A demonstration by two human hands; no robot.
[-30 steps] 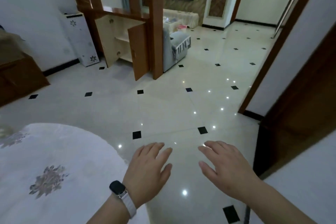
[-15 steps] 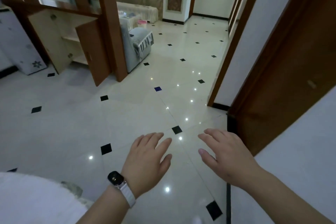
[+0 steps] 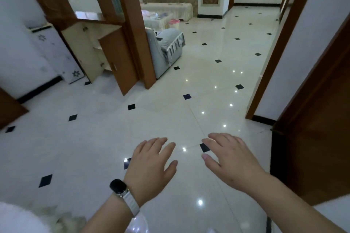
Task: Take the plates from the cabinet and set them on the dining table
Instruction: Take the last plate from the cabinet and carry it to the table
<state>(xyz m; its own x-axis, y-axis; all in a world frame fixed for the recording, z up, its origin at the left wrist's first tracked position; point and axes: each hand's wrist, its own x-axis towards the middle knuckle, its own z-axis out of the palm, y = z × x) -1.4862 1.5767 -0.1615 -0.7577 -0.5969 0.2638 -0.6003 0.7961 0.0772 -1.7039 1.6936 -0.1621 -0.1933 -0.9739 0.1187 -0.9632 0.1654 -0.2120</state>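
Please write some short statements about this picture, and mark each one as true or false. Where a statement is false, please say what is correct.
1. The left hand and the right hand hold nothing. True.
2. The watch is on the right wrist. False: it is on the left wrist.
3. The cabinet has its door open. True.
4. The floor is dark wood. False: it is pale glossy tile with small black squares.
5. One hand touches the cabinet door. False: both hands are over the floor, well apart from the door.
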